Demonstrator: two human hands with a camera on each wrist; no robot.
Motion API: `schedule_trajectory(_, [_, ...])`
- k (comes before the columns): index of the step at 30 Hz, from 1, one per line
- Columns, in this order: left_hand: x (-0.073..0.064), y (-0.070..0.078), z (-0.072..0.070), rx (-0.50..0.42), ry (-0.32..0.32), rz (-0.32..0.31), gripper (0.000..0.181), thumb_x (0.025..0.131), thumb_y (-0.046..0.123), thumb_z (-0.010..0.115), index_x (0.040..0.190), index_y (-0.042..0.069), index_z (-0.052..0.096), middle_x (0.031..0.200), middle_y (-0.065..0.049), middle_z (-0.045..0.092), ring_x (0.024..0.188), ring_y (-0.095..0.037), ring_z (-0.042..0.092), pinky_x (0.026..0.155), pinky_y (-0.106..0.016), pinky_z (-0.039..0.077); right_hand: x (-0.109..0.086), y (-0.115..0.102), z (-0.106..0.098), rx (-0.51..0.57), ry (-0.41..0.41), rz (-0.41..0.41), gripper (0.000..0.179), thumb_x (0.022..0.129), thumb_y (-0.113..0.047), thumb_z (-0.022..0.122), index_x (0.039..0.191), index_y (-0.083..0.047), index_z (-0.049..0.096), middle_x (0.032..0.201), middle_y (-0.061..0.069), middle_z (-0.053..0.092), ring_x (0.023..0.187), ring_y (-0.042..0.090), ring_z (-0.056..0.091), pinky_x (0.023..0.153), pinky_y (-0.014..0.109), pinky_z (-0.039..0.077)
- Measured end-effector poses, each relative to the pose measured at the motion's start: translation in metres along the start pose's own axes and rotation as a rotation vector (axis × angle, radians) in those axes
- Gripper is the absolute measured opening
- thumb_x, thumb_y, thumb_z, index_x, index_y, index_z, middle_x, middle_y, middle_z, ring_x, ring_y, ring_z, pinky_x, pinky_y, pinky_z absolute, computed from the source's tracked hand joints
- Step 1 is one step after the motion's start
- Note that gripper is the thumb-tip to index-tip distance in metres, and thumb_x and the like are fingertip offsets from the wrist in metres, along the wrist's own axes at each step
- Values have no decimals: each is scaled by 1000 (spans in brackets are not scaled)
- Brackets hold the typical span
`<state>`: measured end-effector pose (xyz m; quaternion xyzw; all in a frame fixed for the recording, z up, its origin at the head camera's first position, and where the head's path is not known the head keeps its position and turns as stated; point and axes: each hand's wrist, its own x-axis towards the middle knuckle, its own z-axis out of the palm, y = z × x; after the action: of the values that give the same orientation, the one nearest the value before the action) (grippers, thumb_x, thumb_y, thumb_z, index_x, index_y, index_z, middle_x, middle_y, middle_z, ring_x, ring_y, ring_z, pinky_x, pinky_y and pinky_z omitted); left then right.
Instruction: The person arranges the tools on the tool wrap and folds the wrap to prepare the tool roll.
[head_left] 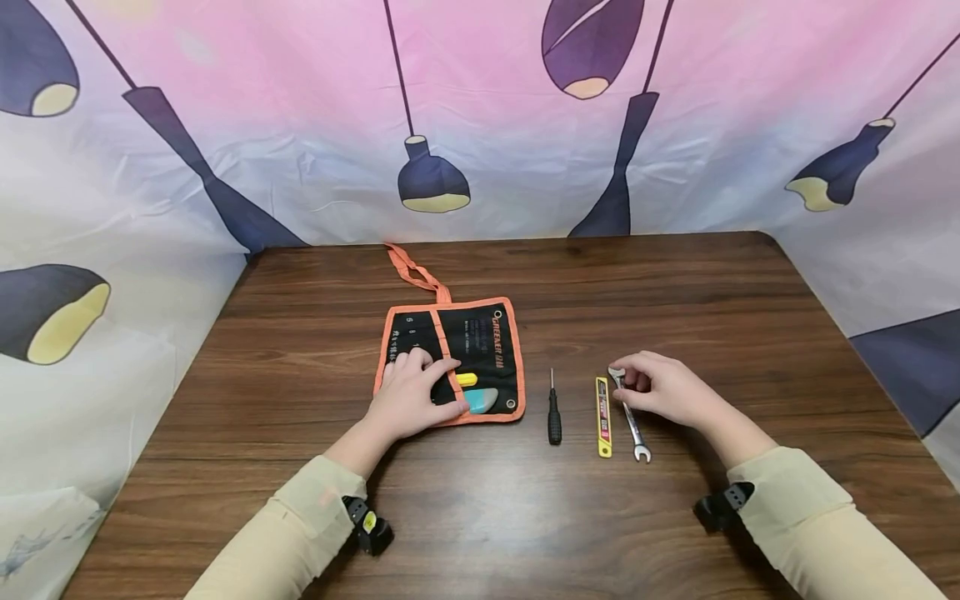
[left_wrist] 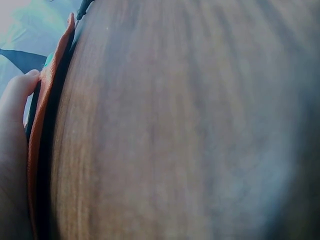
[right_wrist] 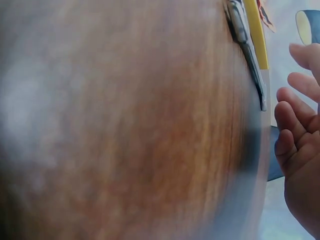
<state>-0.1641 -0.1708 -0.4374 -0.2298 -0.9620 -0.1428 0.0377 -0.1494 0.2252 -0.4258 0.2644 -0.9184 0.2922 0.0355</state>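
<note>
A black tool pouch (head_left: 487, 333) with orange edging lies on the table, left of centre. My left hand (head_left: 412, 396) rests on it, fingers spread, thumb near its front edge. A yellow handle (head_left: 467, 380) and a teal handle (head_left: 483, 402) show from the pouch pockets by that thumb. A silver wrench (head_left: 633, 429) lies on the table, its open end toward me. My right hand (head_left: 667, 387) is at the wrench's far end, with thumb and forefinger apart on either side. In the right wrist view its fingers (right_wrist: 287, 117) are loosely bent, apart from the wrench.
Between the pouch and the wrench lie a black-handled screwdriver (head_left: 554, 417) and a narrow yellow strip (head_left: 603, 433) with a printed label and a hole. An orange strap (head_left: 416, 271) trails from the pouch to the table's back edge. A printed cloth (head_left: 510, 183) hangs behind.
</note>
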Motion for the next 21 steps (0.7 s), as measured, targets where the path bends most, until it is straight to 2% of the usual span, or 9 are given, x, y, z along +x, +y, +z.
schedule_trajectory(7, [2, 1, -1, -33, -6, -6, 68, 73, 66, 62, 127, 25, 58, 90, 0, 35, 79, -21, 31, 68, -36, 23, -3, 4, -2, -1, -44, -17, 34, 76, -15, 77, 108, -7, 64, 80, -10, 53, 68, 2, 49, 63, 25, 43])
schedule_trajectory(11, [3, 2, -1, -42, -5, -9, 67, 73, 64, 64, 126, 24, 58, 91, -1, 37, 81, -22, 32, 69, -37, 24, -5, 6, -3, 11, -58, 4, 32, 78, -12, 74, 108, -7, 64, 80, -12, 54, 67, 1, 49, 63, 25, 42])
schedule_trajectory(21, [1, 1, -2, -51, -17, -11, 68, 73, 65, 64, 127, 23, 58, 91, -1, 37, 81, -21, 32, 69, -37, 24, -10, 7, -2, 57, -79, 30, 36, 78, -19, 76, 110, -6, 64, 80, -11, 54, 68, 1, 50, 63, 25, 43])
